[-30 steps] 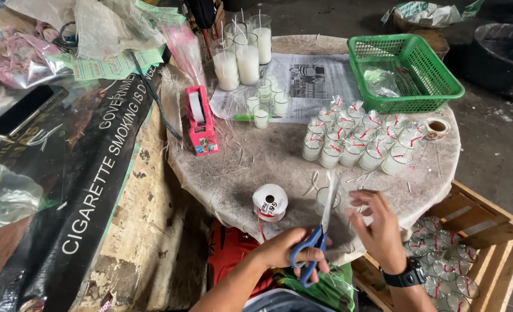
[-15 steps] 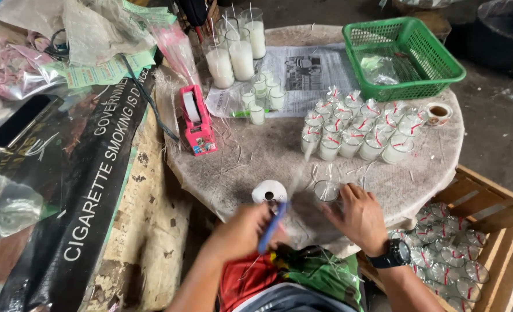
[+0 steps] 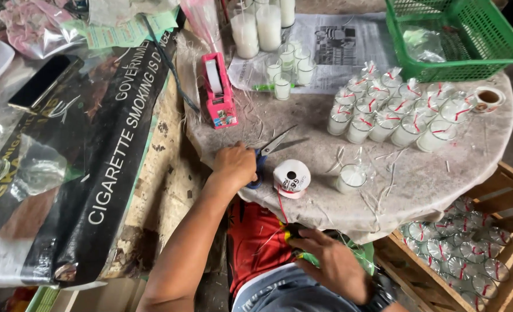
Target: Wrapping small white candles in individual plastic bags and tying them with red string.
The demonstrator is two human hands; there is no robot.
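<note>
A black printed banner (image 3: 112, 167) covers the left; a round cloth-covered table (image 3: 303, 127) stands right of it, a wooden crate (image 3: 499, 190) beyond. At the table's near edge, the left hand (image 3: 234, 164) closes around blue-handled scissors (image 3: 268, 151), blades open. Just right sits the ribbon spool (image 3: 291, 178), then a wrapped candle glass (image 3: 350, 178). Below the edge, the right hand (image 3: 326, 254) pinches the red ribbon (image 3: 281, 209).

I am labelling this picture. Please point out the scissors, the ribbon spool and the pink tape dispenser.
scissors (image 3: 272, 145): head view, on the blades.
ribbon spool (image 3: 292, 176): head view, on its white top.
pink tape dispenser (image 3: 218, 98): head view, on its body.
</note>
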